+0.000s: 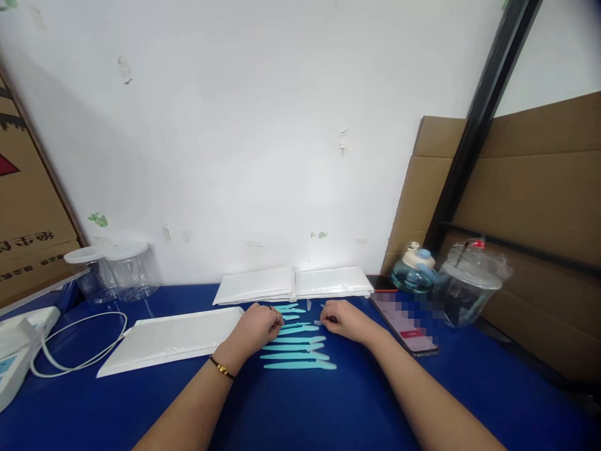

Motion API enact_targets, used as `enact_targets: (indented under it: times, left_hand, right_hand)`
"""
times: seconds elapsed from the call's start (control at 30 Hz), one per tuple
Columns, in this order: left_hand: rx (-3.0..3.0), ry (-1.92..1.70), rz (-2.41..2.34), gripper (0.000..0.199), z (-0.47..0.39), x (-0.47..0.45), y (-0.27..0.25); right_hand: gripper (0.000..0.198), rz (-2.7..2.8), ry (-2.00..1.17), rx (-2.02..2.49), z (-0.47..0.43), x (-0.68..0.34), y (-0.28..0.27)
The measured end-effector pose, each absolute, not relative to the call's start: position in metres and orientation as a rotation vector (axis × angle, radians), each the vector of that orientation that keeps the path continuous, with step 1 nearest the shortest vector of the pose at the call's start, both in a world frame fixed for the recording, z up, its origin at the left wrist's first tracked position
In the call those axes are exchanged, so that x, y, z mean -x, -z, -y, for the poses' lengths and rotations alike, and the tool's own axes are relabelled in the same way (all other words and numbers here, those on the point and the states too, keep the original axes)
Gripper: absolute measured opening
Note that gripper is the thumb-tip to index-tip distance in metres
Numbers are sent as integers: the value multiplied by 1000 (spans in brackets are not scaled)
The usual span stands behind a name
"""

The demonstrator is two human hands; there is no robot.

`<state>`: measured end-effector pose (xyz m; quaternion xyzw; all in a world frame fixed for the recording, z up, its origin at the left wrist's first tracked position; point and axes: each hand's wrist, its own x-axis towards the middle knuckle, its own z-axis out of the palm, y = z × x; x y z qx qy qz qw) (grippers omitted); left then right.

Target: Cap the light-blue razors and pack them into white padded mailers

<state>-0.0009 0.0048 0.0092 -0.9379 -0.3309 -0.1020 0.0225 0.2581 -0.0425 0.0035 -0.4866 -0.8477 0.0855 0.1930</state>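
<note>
Turquoise sticks [299, 365], rowed near to far mid-table [300, 410], btwn both hands. From L: white packet [173, 341]; L hand [257, 327], fingers curled at far sticks' L ends, can't tell if gripping; R hand [346, 320], fingertips together, small clear piece [317, 322] at them, grip unclear; phone [413, 339]; plastic cup [464, 294], far R.
</note>
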Motion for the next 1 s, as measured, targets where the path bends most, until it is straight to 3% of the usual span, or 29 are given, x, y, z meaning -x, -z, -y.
enact_targets:
  times: [0.33,0.57,0.8,1.0]
  left_hand:
    - [2969,318,1014,20,-2,-5,-10]
    - [3112,339,955,21,10,-14,-5]
    - [2905,427,1253,23,-8,8,-12]
    - [2841,321,1266,18,-18,15,-7]
  right_hand:
    - [16,2422,-173,1323,38,-250,4]
    - [18,2462,-330,1219,54,-246,-11]
    - [18,2063,-142,1614,44,-299,-16]
    - [14,2183,-194,1592,40,-295,-4]
